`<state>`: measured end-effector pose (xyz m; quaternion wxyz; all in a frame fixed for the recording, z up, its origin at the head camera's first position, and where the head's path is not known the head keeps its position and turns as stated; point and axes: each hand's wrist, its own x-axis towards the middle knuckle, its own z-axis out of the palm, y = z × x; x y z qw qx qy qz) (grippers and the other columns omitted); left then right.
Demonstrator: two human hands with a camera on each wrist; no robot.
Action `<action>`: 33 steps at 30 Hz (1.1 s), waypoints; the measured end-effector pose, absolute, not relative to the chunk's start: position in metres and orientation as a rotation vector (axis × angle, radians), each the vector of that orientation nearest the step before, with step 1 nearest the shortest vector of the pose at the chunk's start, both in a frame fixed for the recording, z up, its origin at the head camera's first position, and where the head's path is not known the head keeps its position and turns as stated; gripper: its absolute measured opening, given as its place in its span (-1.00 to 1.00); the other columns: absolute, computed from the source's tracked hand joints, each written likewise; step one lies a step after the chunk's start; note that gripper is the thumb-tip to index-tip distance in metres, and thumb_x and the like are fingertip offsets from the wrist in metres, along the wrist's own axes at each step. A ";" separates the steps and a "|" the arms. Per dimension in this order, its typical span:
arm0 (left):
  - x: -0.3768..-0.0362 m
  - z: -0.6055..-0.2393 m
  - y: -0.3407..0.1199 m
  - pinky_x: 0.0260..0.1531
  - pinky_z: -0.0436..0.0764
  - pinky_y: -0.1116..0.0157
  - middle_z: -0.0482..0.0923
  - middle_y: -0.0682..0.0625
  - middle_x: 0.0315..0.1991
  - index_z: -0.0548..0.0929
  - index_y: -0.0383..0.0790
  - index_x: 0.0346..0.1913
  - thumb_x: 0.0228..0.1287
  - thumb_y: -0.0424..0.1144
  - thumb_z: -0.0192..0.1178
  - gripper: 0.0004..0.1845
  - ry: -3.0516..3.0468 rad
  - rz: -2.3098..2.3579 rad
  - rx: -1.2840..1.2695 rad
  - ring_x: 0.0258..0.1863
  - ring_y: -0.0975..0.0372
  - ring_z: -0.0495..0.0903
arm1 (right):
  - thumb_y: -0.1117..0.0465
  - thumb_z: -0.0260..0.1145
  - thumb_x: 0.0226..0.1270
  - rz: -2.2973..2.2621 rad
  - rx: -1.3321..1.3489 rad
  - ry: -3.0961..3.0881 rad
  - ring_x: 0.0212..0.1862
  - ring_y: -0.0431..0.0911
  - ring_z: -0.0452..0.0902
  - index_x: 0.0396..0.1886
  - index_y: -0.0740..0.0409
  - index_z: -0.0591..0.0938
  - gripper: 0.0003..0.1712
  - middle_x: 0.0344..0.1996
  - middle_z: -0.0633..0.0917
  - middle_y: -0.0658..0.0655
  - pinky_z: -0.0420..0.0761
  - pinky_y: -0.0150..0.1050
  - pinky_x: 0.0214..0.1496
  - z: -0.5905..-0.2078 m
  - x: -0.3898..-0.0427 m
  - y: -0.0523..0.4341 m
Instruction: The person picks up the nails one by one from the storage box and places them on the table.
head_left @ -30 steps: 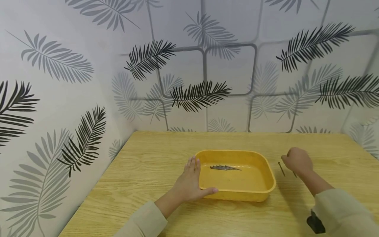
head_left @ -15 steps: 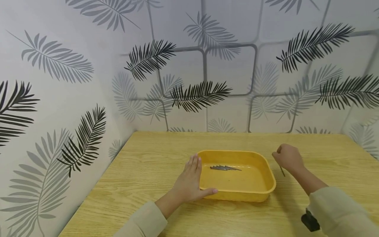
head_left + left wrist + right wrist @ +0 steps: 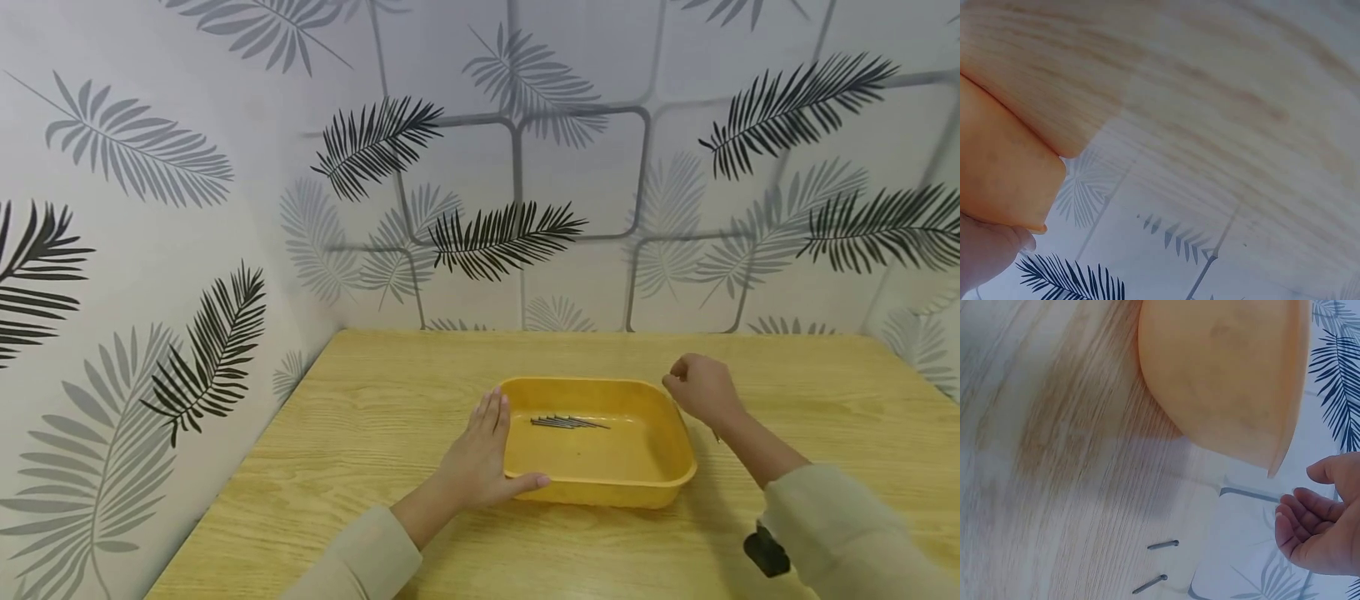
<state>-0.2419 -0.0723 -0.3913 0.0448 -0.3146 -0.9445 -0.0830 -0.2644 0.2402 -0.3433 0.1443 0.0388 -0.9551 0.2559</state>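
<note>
A yellow plastic tray (image 3: 600, 493) stands on the table with several metal nails (image 3: 564, 422) lying inside it. My left hand (image 3: 476, 454) rests against the tray's left side, fingers straight and thumb stretched along the near rim. In the left wrist view only part of the thumb (image 3: 997, 247) shows against the tray. My right hand (image 3: 703, 390) is beside the tray's far right corner, fingers curled. From the right wrist, the curled hand (image 3: 1322, 519) shows no visible object; whether something is pinched on its hidden side cannot be told. Two loose nails (image 3: 1164, 544) lie on the table.
The wood-grain table (image 3: 390, 400) reaches back to a wall with a leaf pattern (image 3: 585, 275). A dark device (image 3: 767, 550) hangs at the right sleeve. The right forearm mostly covers the loose nails in the head view.
My right hand has moved left and slightly away from me, from over the loose nails to the tray's right corner. The left hand, tray and nails inside stay essentially in place.
</note>
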 end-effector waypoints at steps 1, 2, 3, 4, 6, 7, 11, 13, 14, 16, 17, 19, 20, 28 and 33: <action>-0.242 -0.391 -0.072 0.43 -0.02 0.08 -0.30 -0.33 0.46 -0.17 -0.48 0.42 0.10 0.54 -0.30 0.19 -2.886 -0.263 -0.961 0.47 -0.07 -0.23 | 0.32 0.08 0.18 0.753 0.119 -2.746 -0.33 0.22 0.54 -0.36 0.53 0.56 -0.72 -0.39 0.63 0.45 0.57 0.04 -0.29 -0.344 -0.265 0.238; -0.242 -0.391 -0.072 0.43 -0.02 0.08 -0.29 -0.33 0.46 -0.16 -0.48 0.42 0.09 0.55 -0.30 0.20 -2.886 -0.273 -0.961 0.47 -0.07 -0.23 | 0.32 0.08 0.19 0.769 0.127 -2.738 -0.34 0.21 0.54 -0.36 0.52 0.56 -0.73 -0.40 0.63 0.44 0.58 0.03 -0.29 -0.344 -0.265 0.236; -0.242 -0.391 -0.072 0.43 -0.02 0.08 -0.28 -0.33 0.46 -0.15 -0.48 0.42 0.08 0.55 -0.30 0.20 -2.890 -0.282 -0.960 0.47 -0.06 -0.23 | 0.32 0.08 0.19 0.780 0.137 -2.732 -0.34 0.20 0.54 -0.36 0.52 0.56 -0.73 -0.40 0.63 0.44 0.58 0.02 -0.29 -0.344 -0.266 0.234; -0.242 -0.391 -0.072 0.43 -0.03 0.09 -0.28 -0.33 0.46 -0.15 -0.49 0.42 0.08 0.56 -0.31 0.20 -2.894 -0.285 -0.957 0.47 -0.06 -0.23 | 0.32 0.08 0.20 0.787 0.146 -2.727 -0.35 0.19 0.55 -0.35 0.51 0.57 -0.74 -0.40 0.63 0.43 0.58 0.01 -0.30 -0.345 -0.266 0.232; -0.242 -0.391 -0.072 0.43 -0.03 0.09 -0.26 -0.34 0.46 -0.13 -0.49 0.42 0.07 0.56 -0.31 0.21 -2.896 -0.289 -0.953 0.47 -0.07 -0.21 | 0.32 0.10 0.20 0.803 0.160 -2.717 -0.35 0.18 0.56 -0.35 0.51 0.57 -0.74 -0.40 0.64 0.42 0.59 0.00 -0.29 -0.346 -0.266 0.227; -0.242 -0.391 -0.072 0.43 -0.03 0.10 -0.26 -0.34 0.46 -0.13 -0.49 0.42 0.08 0.56 -0.31 0.21 -2.900 -0.289 -0.951 0.47 -0.07 -0.21 | 0.32 0.11 0.21 0.812 0.165 -2.715 -0.35 0.17 0.56 -0.35 0.51 0.57 -0.75 -0.40 0.64 0.42 0.60 -0.01 -0.30 -0.346 -0.267 0.225; -0.242 -0.392 -0.072 0.43 -0.03 0.11 -0.25 -0.34 0.46 -0.13 -0.48 0.42 0.09 0.54 -0.28 0.19 -2.903 -0.293 -0.944 0.47 -0.08 -0.19 | 0.33 0.16 0.21 0.832 0.191 -2.711 -0.38 0.13 0.55 -0.36 0.49 0.57 -0.79 -0.42 0.64 0.39 0.60 -0.04 -0.31 -0.347 -0.268 0.218; -0.242 -0.393 -0.072 0.43 -0.03 0.11 -0.25 -0.33 0.46 -0.13 -0.48 0.42 0.11 0.52 -0.24 0.18 -2.908 -0.301 -0.939 0.47 -0.07 -0.20 | 0.34 0.18 0.21 0.841 0.202 -2.713 -0.39 0.10 0.54 -0.37 0.47 0.58 -0.81 -0.43 0.64 0.37 0.59 -0.06 -0.33 -0.348 -0.270 0.215; -0.243 -0.393 -0.072 0.43 -0.03 0.11 -0.25 -0.33 0.46 -0.13 -0.47 0.42 0.11 0.51 -0.22 0.17 -2.910 -0.305 -0.936 0.47 -0.07 -0.20 | 0.35 0.19 0.21 0.843 0.211 -2.716 -0.39 0.08 0.54 -0.37 0.47 0.58 -0.81 -0.43 0.64 0.36 0.59 -0.07 -0.33 -0.348 -0.270 0.214; -0.243 -0.393 -0.072 0.44 -0.03 0.12 -0.25 -0.32 0.46 -0.13 -0.47 0.42 0.12 0.49 -0.18 0.16 -2.916 -0.313 -0.929 0.47 -0.06 -0.21 | 0.36 0.19 0.20 0.840 0.222 -2.724 -0.39 0.06 0.53 -0.36 0.46 0.58 -0.83 -0.44 0.64 0.35 0.59 -0.08 -0.33 -0.349 -0.271 0.211; -0.243 -0.393 -0.072 0.44 -0.04 0.12 -0.25 -0.32 0.46 -0.13 -0.47 0.42 0.12 0.49 -0.18 0.16 -2.918 -0.313 -0.927 0.47 -0.05 -0.22 | 0.36 0.19 0.20 0.842 0.230 -2.731 -0.39 0.06 0.53 -0.35 0.46 0.58 -0.83 -0.44 0.63 0.35 0.59 -0.08 -0.33 -0.350 -0.271 0.210; -0.243 -0.392 -0.072 0.44 -0.04 0.12 -0.25 -0.32 0.46 -0.13 -0.47 0.42 0.12 0.49 -0.18 0.16 -2.920 -0.314 -0.923 0.47 -0.05 -0.22 | 0.37 0.20 0.21 0.837 0.245 -2.748 -0.38 0.05 0.52 -0.34 0.46 0.58 -0.84 -0.43 0.63 0.34 0.58 -0.09 -0.32 -0.351 -0.272 0.207; -0.243 -0.392 -0.072 0.44 -0.03 0.12 -0.24 -0.32 0.46 -0.13 -0.47 0.42 0.12 0.50 -0.19 0.16 -2.920 -0.317 -0.923 0.47 -0.05 -0.21 | 0.37 0.20 0.20 0.835 0.255 -2.756 -0.38 0.05 0.52 -0.34 0.46 0.58 -0.84 -0.44 0.63 0.33 0.57 -0.09 -0.32 -0.351 -0.272 0.206; -0.242 -0.393 -0.072 0.43 -0.01 0.11 -0.24 -0.32 0.46 -0.13 -0.46 0.42 0.09 0.53 -0.23 0.19 -2.920 -0.316 -0.924 0.47 -0.06 -0.19 | 0.38 0.19 0.23 0.828 0.333 -2.856 -0.41 -0.02 0.49 -0.33 0.46 0.58 -0.85 -0.46 0.61 0.28 0.55 -0.17 -0.37 -0.357 -0.273 0.194; -0.242 -0.392 -0.072 0.43 0.00 0.11 -0.22 -0.32 0.46 -0.11 -0.47 0.42 0.07 0.55 -0.26 0.20 -2.919 -0.320 -0.923 0.47 -0.07 -0.20 | 0.38 0.20 0.21 0.816 0.360 -2.885 -0.43 -0.04 0.49 -0.35 0.47 0.59 -0.85 -0.46 0.62 0.28 0.55 -0.18 -0.38 -0.363 -0.275 0.186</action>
